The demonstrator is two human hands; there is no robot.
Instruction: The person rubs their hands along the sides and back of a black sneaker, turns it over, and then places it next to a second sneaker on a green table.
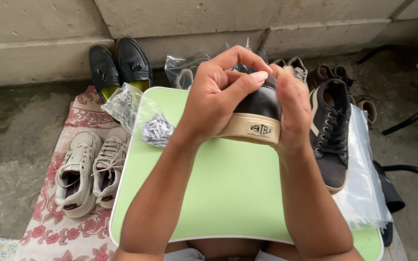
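A dark sneaker [260, 104] with a cream rubber heel is held up over the light green table [228, 193], heel toward me. My left hand [216, 99] grips its left side, fingers curled over the top. Wrapped around its right side is my right hand [291, 108], blurred at the fingertips. The matching dark sneaker [331, 133] with laces lies on the table's right edge, partly on clear plastic bags [364, 179].
A clear bag of small grey pieces [143, 118] sits at the table's back left. White sneakers [90, 166] rest on a floral cloth at left. Black loafers [119, 65] and several other shoes line the concrete wall. Black chair legs [412, 118] stand at right.
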